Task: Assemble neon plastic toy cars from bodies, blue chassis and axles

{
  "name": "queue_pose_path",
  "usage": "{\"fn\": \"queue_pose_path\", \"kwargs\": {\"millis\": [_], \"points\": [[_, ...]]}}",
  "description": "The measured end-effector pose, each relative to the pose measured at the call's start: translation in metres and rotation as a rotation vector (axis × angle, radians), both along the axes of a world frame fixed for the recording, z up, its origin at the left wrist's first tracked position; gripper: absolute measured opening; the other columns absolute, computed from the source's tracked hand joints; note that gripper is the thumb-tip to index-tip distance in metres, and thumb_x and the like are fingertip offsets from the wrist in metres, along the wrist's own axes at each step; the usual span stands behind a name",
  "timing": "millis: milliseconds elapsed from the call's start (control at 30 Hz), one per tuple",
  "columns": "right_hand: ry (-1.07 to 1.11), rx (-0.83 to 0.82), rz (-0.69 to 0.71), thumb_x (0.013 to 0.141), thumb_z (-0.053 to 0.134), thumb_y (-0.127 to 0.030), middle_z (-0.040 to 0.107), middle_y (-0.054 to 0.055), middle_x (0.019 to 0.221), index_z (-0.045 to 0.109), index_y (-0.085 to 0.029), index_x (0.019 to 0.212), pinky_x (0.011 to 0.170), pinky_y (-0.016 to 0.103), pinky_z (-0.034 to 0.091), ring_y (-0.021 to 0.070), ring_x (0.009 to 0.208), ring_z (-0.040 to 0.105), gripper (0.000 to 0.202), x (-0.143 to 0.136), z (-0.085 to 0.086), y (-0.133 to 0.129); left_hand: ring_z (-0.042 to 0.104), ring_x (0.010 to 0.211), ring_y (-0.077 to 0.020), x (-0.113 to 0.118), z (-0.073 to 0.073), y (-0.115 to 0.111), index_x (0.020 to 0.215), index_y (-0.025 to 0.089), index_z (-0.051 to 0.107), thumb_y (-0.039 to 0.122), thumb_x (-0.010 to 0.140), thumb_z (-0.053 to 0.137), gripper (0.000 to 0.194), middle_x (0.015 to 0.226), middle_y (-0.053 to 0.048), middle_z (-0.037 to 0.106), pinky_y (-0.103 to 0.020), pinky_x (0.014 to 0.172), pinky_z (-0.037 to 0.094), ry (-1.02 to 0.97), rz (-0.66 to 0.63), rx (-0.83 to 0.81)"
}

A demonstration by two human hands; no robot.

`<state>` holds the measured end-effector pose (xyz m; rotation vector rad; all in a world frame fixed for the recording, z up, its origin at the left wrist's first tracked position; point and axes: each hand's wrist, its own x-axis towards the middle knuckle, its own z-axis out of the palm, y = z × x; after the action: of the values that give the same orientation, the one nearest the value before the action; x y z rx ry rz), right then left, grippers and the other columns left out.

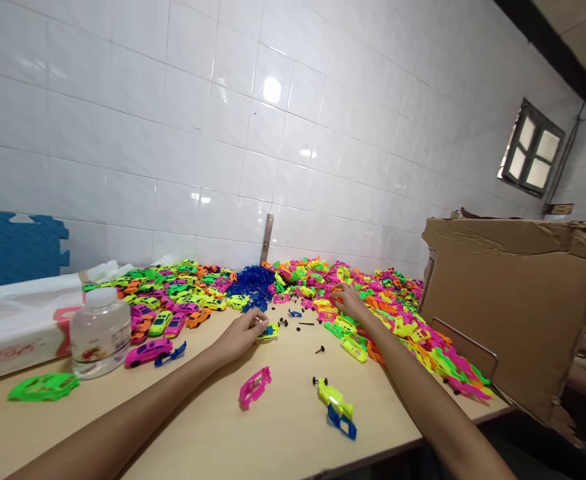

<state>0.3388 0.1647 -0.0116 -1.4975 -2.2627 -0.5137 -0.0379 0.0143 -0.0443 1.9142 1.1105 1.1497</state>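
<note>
Two bare hands are working well apart over a pale worktop [293, 427], with toy car bits lying everywhere. The left hand [247, 330] is pinching a small yellow shell [271, 335] with some blue showing in it, thumb and fingers closing on it just above the wood. The right hand [350, 300] is reaching into the big mixed pile of shells [393, 313], fingers bending down over it, and I honestly can't tell if they're gripping anything.

Loads of cars [173, 303] are crowding the left side, and a heap of blue parts [253, 283] is sitting between them and the shells. A few black axles [320, 349] are lying loose in the middle. Closer in, a pink shell [255, 387] is lying by itself, and a yellow-green shell [333, 399] is touching a blue base [341, 423], with an axle at its far end. Over on the left, a clear jar [101, 337] is standing beside a white pack [23, 327], and a green shell [43, 387] is resting in front of them. Some cardboard [507, 307] is standing upright on the right.
</note>
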Motion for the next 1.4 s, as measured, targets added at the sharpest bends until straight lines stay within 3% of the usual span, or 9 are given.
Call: {"fn": "queue_pose_path", "kwargs": {"millis": [167,533,833,1000,1133,1400], "points": [[-0.004,0.012,-0.026,0.091,0.056,-0.022,0.054,0.012,0.141,0.068,-0.024,0.130,0.107,0.044,0.038,0.0328,0.130,0.046,0.041,-0.001,-0.003,0.005,0.059,0.075,-0.0209,0.002,0.002,-0.003,0.100,0.018,0.060,0.059,0.091,0.054,0.042,0.081,-0.003,0.060,-0.032,0.070,0.047,-0.010,0.017,-0.005],[0.067,0.072,-0.093,0.090,0.058,-0.021,0.072,0.010,0.114,0.077,-0.021,0.096,0.099,0.044,0.038,0.0313,0.115,0.054,0.020,0.000,-0.004,0.005,0.057,0.078,-0.0202,0.003,0.007,-0.009,0.099,0.018,0.058,0.061,0.089,0.055,0.044,0.083,-0.003,0.057,-0.031,0.069,0.047,-0.031,0.012,-0.033],[0.236,0.137,-0.062,0.085,0.055,-0.007,0.074,0.013,0.108,0.076,-0.017,0.103,0.094,0.036,0.046,0.0275,0.107,0.064,0.030,0.008,0.001,0.001,0.055,0.077,-0.0190,0.005,0.011,-0.014,0.096,0.018,0.060,0.063,0.085,0.060,0.046,0.082,-0.003,0.057,-0.030,0.069,0.045,-0.071,0.007,-0.045],[0.366,0.167,-0.011,0.094,0.055,-0.020,0.073,0.014,0.112,0.074,-0.017,0.108,0.091,0.036,0.049,0.0279,0.104,0.066,0.024,0.011,0.009,-0.009,0.055,0.078,-0.0192,0.006,0.012,-0.014,0.095,0.019,0.060,0.064,0.082,0.063,0.048,0.082,-0.002,0.056,-0.030,0.068,0.046,-0.113,0.010,-0.086],[0.460,0.160,0.100,0.098,0.054,-0.036,0.074,0.013,0.103,0.073,-0.017,0.103,0.084,0.037,0.051,0.0275,0.092,0.067,0.027,0.003,0.018,-0.020,0.059,0.082,-0.0203,0.005,0.016,-0.016,0.096,0.018,0.061,0.060,0.079,0.068,0.046,0.090,-0.005,0.062,-0.030,0.070,0.048,-0.164,0.057,-0.131],[0.637,0.009,0.434,0.090,0.063,-0.059,0.072,0.007,0.076,0.075,-0.020,0.091,0.065,0.033,0.052,0.0215,0.067,0.064,0.041,-0.055,0.037,-0.051,0.068,0.086,-0.0219,0.002,0.018,-0.014,0.110,0.017,0.059,0.050,0.080,0.070,0.046,0.103,-0.010,0.066,-0.035,0.078,0.053,-0.327,0.122,-0.205]]}}
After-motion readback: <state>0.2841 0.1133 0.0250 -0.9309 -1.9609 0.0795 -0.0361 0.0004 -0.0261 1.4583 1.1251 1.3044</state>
